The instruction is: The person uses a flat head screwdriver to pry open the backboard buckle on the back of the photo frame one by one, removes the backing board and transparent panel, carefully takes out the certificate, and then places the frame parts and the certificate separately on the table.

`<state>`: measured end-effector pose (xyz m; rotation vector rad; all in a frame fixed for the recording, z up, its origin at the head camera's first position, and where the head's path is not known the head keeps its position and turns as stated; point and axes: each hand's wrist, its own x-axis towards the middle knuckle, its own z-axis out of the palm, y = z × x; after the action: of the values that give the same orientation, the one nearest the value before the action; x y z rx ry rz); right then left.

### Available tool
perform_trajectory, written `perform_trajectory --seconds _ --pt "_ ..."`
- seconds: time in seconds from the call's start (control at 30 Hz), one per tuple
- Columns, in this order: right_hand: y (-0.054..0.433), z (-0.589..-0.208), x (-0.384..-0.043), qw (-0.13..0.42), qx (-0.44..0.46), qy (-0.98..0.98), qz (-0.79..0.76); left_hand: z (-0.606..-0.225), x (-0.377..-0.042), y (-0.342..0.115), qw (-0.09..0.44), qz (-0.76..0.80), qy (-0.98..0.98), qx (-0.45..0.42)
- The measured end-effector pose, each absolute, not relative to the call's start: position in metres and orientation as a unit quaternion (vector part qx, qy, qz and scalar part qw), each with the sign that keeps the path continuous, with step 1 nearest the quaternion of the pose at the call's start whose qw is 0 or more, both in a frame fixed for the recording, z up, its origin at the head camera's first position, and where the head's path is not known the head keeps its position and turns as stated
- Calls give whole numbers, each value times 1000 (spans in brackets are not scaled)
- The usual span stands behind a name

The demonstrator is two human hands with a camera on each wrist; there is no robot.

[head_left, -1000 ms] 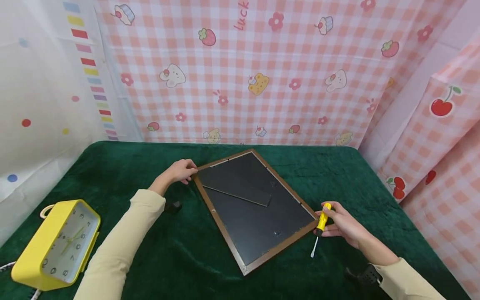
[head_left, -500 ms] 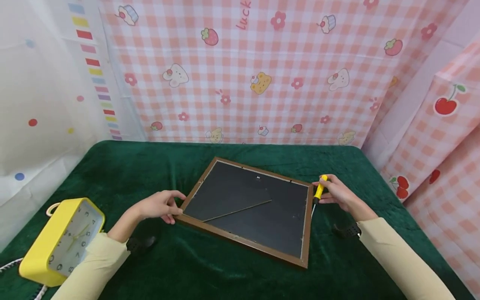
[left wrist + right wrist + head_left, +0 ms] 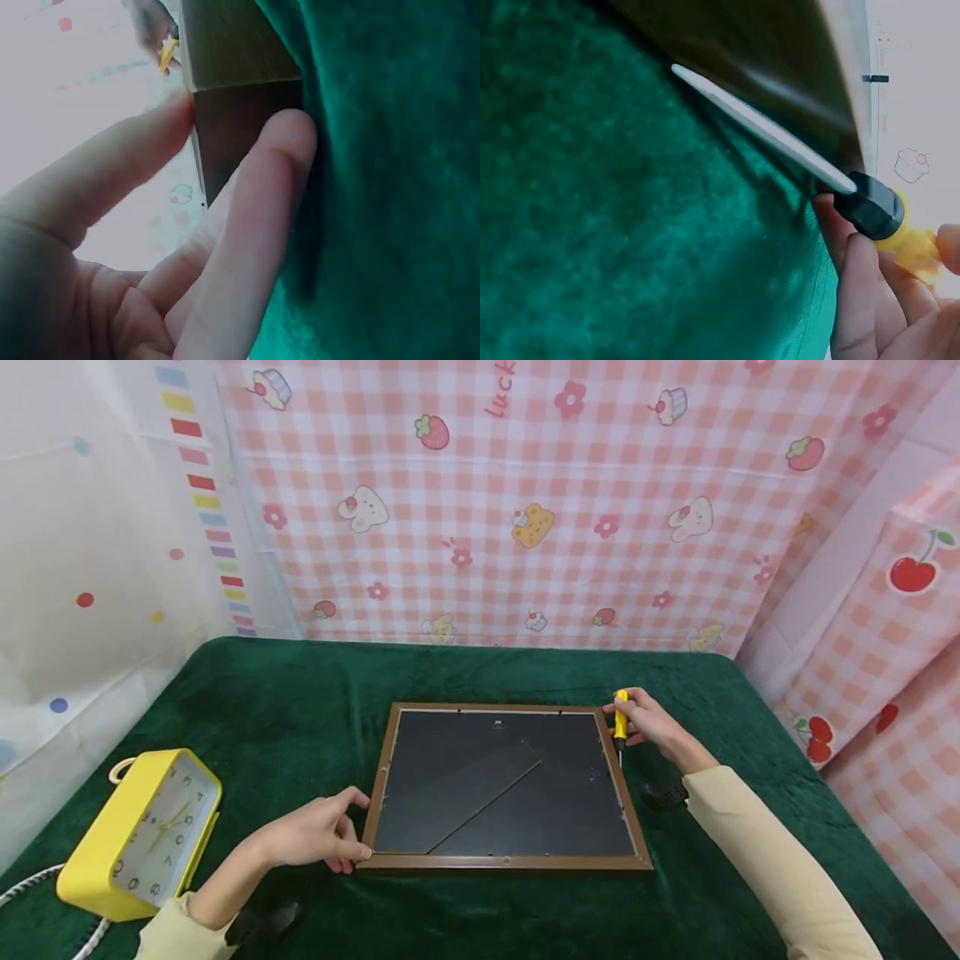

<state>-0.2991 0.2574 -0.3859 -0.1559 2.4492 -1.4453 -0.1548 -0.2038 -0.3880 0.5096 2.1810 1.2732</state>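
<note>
A brown picture frame (image 3: pixel 506 862) lies back side up, its black backing board (image 3: pixel 450 777) showing. A thin pale edge line slants across the board. At the near left corner my left hand (image 3: pixel 311 837) pinches the frame, thumb over the top edge and fingers against the side, as the left wrist view shows. My right hand (image 3: pixel 654 728) is at the far right corner and grips a screwdriver (image 3: pixel 621 718) by its yellow handle. In the right wrist view the screwdriver's metal shaft (image 3: pixel 765 131) points down along the frame's side, close over the cloth.
A yellow alarm clock (image 3: pixel 123 835) with a cord stands at the left. Dark green plush cloth (image 3: pixel 300 710) covers the table. Behind hangs a pink checked curtain (image 3: pixel 480 485), with a white dotted sheet (image 3: pixel 75 552) on the left.
Both hands have turned the picture frame from a slant to nearly square with the table. My left hand came nearer, while my right hand went farther back with the screwdriver.
</note>
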Motion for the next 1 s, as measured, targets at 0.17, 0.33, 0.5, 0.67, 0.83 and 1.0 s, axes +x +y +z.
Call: perform_trajectory --seconds 0.17,0.33,0.5,0.67,0.83,1.0 --pt "260 -388 -298 143 -55 850 -503 -387 -158 -203 281 476 812 189" --pt "261 -390 -295 144 -56 849 -506 -389 -161 -202 284 472 812 192" --pt "262 -391 -289 140 -63 847 -508 -391 -158 -201 272 456 822 204" --pt "262 -390 -280 144 -77 843 -513 -388 -148 -202 260 436 833 221" --pt "262 -389 -271 151 -87 832 -527 -387 -139 -204 260 425 836 229" --pt "261 -393 -261 157 -86 821 -542 -388 -132 -208 273 431 831 221"
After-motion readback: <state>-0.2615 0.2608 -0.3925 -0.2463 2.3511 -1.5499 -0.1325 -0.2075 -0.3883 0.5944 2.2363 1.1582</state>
